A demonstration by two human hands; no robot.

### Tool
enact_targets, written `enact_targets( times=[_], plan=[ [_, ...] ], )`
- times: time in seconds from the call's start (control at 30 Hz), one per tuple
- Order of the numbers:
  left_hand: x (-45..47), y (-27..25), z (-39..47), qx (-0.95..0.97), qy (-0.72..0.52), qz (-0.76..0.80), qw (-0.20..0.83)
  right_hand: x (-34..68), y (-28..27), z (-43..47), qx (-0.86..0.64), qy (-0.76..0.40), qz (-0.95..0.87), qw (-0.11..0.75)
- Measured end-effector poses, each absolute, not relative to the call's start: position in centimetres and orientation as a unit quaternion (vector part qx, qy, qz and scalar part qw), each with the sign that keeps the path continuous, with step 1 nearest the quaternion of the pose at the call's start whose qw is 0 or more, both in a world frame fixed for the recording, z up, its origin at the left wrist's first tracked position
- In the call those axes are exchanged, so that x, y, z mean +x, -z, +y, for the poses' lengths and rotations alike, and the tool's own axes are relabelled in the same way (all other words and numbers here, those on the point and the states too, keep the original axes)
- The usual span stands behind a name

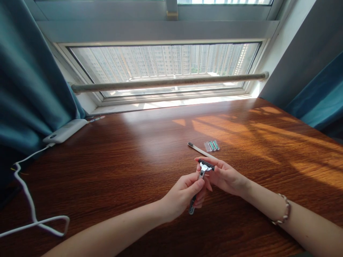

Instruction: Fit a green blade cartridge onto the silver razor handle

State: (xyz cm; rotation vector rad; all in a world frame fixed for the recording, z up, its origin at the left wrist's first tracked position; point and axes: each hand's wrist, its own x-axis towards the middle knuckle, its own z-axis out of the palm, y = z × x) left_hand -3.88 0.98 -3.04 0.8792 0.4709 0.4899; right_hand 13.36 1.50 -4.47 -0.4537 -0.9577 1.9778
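A razor (205,167) with a silver neck and a dark head is held above the table, its handle slanting down toward me. My left hand (189,191) is closed around the handle, thumb on top. At the head end, my right hand (227,176) pinches the razor's dark head between thumb and fingers. Just beyond my right hand lies a toothbrush (199,149) with a white handle and dark bristles, its near end hidden behind that hand. Beside it rests a clear plastic pack of green-and-white razor cartridges (212,145).
The brown wooden table (120,171) runs up to a window with a white rail (171,83) across it. At the left, a white power bank (65,131) has a white cable (29,200) trailing along the table. Blue curtains (29,71) hang at both sides.
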Motion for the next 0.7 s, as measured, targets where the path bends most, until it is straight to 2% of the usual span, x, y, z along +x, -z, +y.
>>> enact_targets(
  times=[0.7],
  plan=[
    [-3.6,2.9,1.3,0.375,-0.202,0.224,0.877,12.6,5.3,1.4,-0.210,-0.815,-0.314,0.439]
  ],
)
